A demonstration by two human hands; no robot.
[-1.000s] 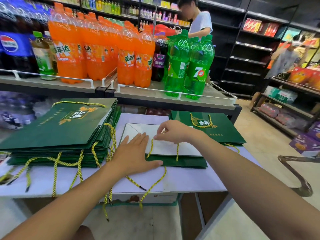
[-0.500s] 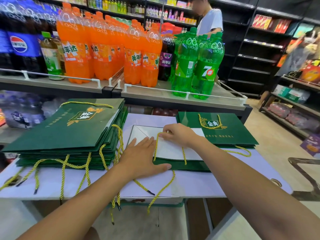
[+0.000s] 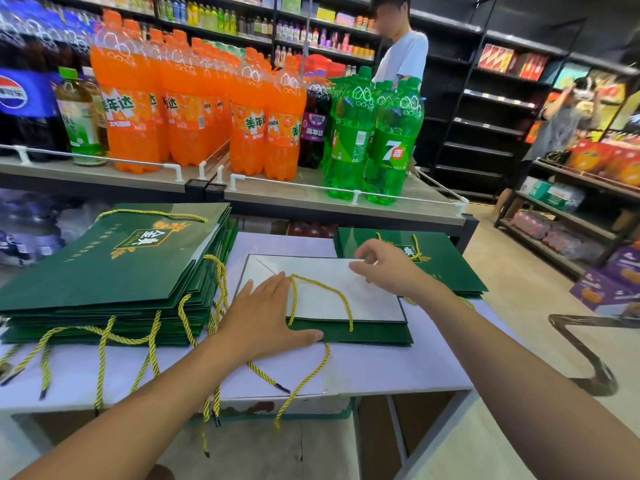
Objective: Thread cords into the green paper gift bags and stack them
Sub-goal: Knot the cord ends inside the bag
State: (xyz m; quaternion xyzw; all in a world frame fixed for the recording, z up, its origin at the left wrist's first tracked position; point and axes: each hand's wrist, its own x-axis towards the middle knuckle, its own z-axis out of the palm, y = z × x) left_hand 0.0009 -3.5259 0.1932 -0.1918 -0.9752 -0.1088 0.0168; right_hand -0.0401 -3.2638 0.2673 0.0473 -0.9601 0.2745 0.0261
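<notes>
A flat green gift bag [image 3: 363,336] lies in the middle of the white table [image 3: 398,368], its white folded base panel [image 3: 322,271] facing up. A yellow cord [image 3: 322,289] loops over that panel, and its loose ends trail off the table's front edge. My left hand [image 3: 266,317] presses flat on the bag's left end, fingers straight. My right hand [image 3: 384,268] is at the panel's far right edge, fingers curled and touching the paper. A tall stack of corded green bags [image 3: 114,271] sits at the left. Another small pile of green bags [image 3: 446,258] lies at the right.
A shop shelf [image 3: 294,199] just behind the table carries orange soda bottles [image 3: 194,98] and green soda bottles [image 3: 374,133]. A person in a white shirt [image 3: 403,53] stands beyond it. More shelving [image 3: 571,209] lines the aisle at right. A metal frame [image 3: 588,344] stands on the floor.
My right hand moved right along the panel's far edge and let go of the yellow cord, which now lies in a loop on the panel. My left hand stayed pressed on the bag.
</notes>
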